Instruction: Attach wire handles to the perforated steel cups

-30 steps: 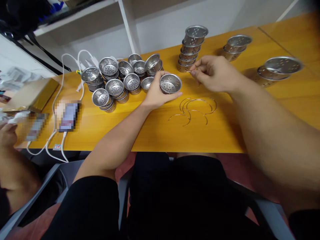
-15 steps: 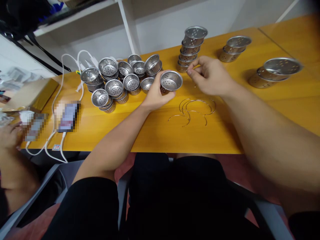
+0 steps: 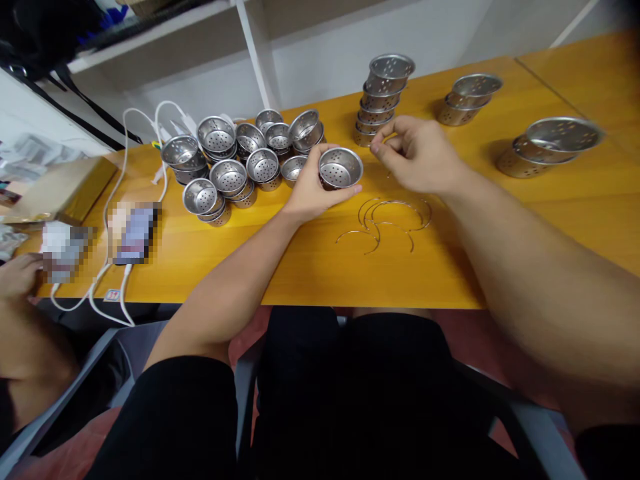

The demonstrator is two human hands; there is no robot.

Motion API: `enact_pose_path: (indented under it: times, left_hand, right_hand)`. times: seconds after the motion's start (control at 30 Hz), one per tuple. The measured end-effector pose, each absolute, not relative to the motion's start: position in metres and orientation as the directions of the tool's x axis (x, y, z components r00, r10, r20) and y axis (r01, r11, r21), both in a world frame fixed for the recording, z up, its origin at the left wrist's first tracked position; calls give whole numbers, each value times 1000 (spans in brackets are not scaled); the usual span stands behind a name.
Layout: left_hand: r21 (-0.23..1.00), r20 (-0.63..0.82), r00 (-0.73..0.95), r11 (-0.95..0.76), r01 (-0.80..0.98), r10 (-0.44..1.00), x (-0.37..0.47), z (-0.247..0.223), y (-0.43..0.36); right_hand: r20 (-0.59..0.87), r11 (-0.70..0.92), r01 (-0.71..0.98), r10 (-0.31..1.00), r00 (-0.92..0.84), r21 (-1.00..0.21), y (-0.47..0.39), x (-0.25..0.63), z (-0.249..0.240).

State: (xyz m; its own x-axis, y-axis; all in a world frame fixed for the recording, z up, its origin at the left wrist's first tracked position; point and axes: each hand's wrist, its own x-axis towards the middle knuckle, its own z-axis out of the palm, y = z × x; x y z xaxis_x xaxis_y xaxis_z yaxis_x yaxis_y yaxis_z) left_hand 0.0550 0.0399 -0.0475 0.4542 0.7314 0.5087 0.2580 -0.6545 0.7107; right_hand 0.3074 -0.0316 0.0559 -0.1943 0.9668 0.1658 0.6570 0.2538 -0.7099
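My left hand [image 3: 307,187] is closed round a perforated metal cup [image 3: 341,168], holding it above the table with its mouth tipped toward me, so the holes in its floor show. Just right of the cup, my right hand [image 3: 413,153] pinches thumb and fingertips together. What sits in that pinch is too small to make out; a tiny glint shows below the fingers. Several thin curved metal wires [image 3: 395,202] lie loose on the table beneath my hands. Behind my right hand stands a tall stack of perforated cups [image 3: 383,100].
Several stacked metal cups [image 3: 229,177] crowd the table's left half. Two smaller cup stacks, a farther one [image 3: 463,100] and a nearer one [image 3: 550,147], stand at right. A phone [image 3: 136,233] with white cables [image 3: 107,220] lies at left, near another person's hand [image 3: 20,275].
The cup in my left hand has dropped slightly and tilted a little more toward me. My right hand has shifted slightly left. The other person's hand at far left has moved a little.
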Motion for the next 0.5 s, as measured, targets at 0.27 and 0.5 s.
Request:
enact_pose_path:
  times: [0.27,0.5]
  left_hand:
    - [723,518,438,-650,234,734,58,-54,50]
    - [643,587,451,-725,246,673,53,-52,48]
  right_hand:
    - [205,276,588,961,-185,-760,-33,305,58]
    - [212,280,619,960,-182,-734,-32,306,57]
